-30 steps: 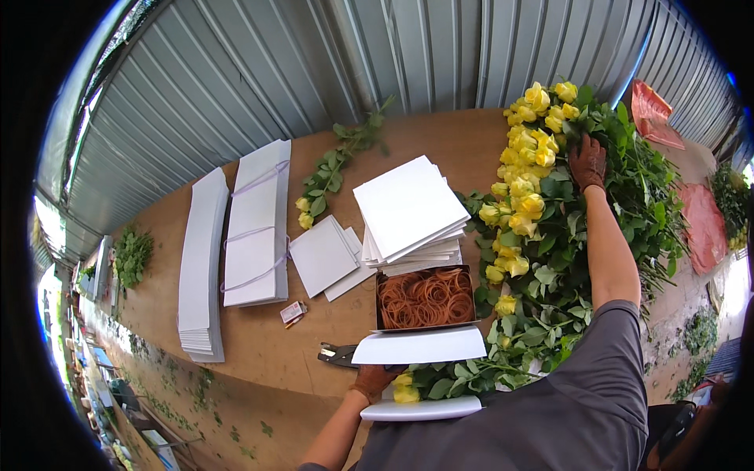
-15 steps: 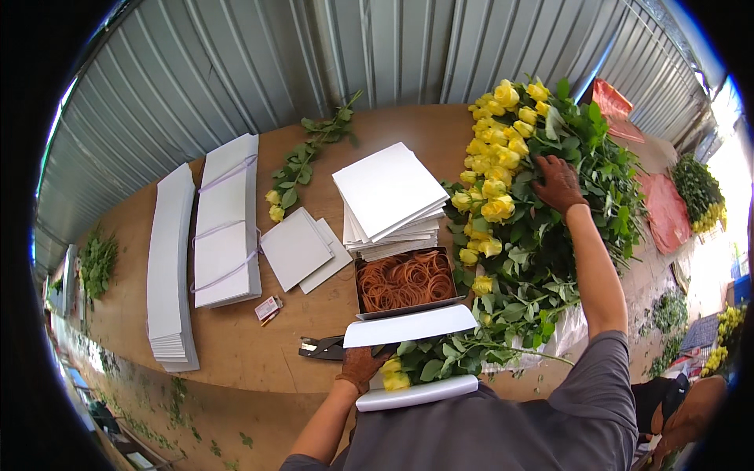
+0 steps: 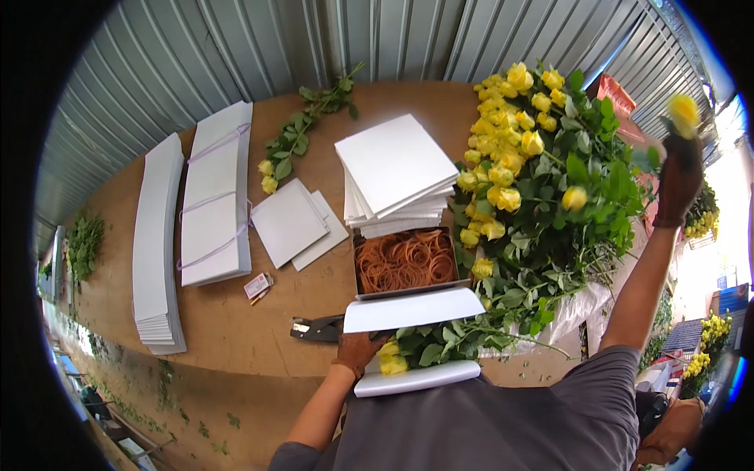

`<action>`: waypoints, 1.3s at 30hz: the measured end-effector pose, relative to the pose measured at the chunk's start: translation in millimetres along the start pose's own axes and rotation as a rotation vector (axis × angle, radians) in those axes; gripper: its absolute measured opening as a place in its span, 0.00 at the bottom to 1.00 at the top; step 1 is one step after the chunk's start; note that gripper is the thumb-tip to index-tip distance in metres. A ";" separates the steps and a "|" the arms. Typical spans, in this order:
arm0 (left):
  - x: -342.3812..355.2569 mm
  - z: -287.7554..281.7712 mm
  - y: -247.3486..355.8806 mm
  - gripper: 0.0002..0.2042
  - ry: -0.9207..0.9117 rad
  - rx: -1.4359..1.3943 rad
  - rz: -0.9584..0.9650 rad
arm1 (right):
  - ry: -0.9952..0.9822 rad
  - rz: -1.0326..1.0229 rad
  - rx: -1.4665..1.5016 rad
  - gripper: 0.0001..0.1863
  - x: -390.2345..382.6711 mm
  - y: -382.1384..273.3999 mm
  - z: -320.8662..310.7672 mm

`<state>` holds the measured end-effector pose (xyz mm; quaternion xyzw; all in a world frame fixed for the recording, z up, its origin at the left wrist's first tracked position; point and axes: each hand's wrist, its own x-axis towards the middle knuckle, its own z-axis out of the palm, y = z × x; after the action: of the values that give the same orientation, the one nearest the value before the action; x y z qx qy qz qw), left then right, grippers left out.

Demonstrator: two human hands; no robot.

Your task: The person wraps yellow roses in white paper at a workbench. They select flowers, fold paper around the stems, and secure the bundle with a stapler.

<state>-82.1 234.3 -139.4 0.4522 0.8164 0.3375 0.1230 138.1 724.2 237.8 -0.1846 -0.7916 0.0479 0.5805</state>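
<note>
My right hand (image 3: 679,173), in a brown glove, is raised at the right with its fingers closed on a rose (image 3: 683,116), whose yellow head is blurred. Below it lies a large pile of yellow roses (image 3: 509,161) with leafy stems. My gloved left hand (image 3: 357,352) rests at the left end of a white wrapper (image 3: 412,311), beside a few roses (image 3: 393,359) lying in it; its fingers are partly hidden. A black stapler-like tool (image 3: 312,328) lies just left of it. Behind the wrapper stands a box of orange rubber bands (image 3: 404,259).
The brown table (image 3: 228,330) holds stacked white squares (image 3: 393,161), loose squares (image 3: 287,220), long white stacks (image 3: 155,235), tied white sheets (image 3: 210,228), a small packet (image 3: 258,286), and a rose bunch (image 3: 287,149). Corrugated metal wall (image 3: 377,39) behind. Another person's arm (image 3: 667,432) shows at lower right.
My right hand has left the rose pile, moving up and right with a rose in it. My left hand stays at the wrapper. The view has shifted slightly.
</note>
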 end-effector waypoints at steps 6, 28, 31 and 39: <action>1.5 -8.7 8.0 0.31 -0.071 -0.055 -0.067 | -0.350 -0.327 -0.393 0.16 -58.1 -94.5 35.3; 1.5 -11.7 10.2 0.30 -0.156 -0.014 -0.131 | -1.906 -0.137 0.746 0.29 -177.1 -255.5 58.7; 12.2 -33.9 30.6 0.30 -0.204 -0.064 -0.170 | -1.732 0.001 0.684 0.26 -228.5 -237.7 83.6; 7.3 -22.5 24.7 0.23 -0.142 -0.009 -0.113 | -1.092 -0.157 0.238 0.19 -319.4 -216.6 158.0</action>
<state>-81.4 239.4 -105.5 0.4275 0.8283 0.3008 0.2016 21.2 434.2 -37.9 -0.0068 -0.9776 0.1821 0.1050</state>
